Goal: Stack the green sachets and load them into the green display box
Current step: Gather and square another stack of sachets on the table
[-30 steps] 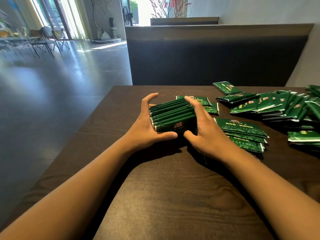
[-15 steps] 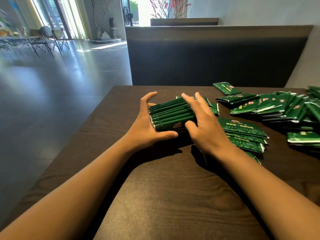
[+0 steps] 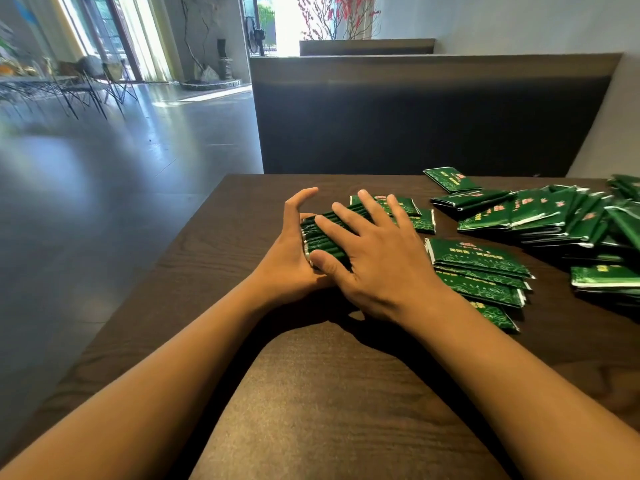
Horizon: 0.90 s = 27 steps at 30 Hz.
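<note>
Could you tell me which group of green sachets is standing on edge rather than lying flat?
The bundle between the left hand and right hand; the others lie flat.

Left hand (image 3: 291, 258) cupped upright, right hand (image 3: 377, 258) flat, spread

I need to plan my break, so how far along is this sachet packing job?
Early. Done: one stack of sachets gathered. In hand: left hand braces its end while the right hand presses on top. Left: loose sachets on the table; no display box is visible.
</note>
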### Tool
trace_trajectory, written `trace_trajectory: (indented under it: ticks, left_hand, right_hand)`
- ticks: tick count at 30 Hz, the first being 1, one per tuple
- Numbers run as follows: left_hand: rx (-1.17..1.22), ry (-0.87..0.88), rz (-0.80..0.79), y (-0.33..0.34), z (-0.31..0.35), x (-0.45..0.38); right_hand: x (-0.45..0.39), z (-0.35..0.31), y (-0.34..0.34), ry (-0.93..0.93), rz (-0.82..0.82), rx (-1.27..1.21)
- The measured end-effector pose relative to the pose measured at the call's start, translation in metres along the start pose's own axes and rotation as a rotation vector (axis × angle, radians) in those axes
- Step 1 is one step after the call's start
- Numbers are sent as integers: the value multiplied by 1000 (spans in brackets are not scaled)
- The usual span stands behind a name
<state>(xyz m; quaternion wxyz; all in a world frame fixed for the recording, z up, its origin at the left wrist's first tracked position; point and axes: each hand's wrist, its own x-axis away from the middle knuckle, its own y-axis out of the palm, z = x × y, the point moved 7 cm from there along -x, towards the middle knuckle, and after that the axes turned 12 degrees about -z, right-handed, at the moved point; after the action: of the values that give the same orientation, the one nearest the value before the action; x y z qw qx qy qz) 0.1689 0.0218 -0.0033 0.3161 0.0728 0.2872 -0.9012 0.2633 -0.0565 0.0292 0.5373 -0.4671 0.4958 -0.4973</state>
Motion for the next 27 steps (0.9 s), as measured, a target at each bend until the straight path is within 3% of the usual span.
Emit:
trace_trajectory:
  ticks: [2, 5, 8, 12, 15, 19, 21, 27]
  left_hand:
    - [3, -19, 8, 0, -1, 0]
    - [-24, -47, 84, -7, -4, 2]
    - [-59, -106, 174, -23, -7, 5]
    - [-17, -173, 172, -28, -15, 4]
    - [-4, -189, 131, -24, -18, 3]
    - [21, -213, 190, -31, -22, 7]
    - [37, -220, 248, -34, -24, 8]
    - [74, -251, 408, -43, -31, 12]
  right_hand:
    - [2, 0, -3, -18, 41, -19]
    - [10, 10, -16, -38, 279, -271]
    - [13, 49, -24, 101, 480, -495]
    - [-17, 108, 3, 322, 177, -348]
    - [-40, 131, 25, 336, -37, -250]
    - [-61, 133, 49, 318, -228, -189]
    - [-64, 133, 56, 314, -243, -136]
    - [-60, 130, 41, 314, -72, -14]
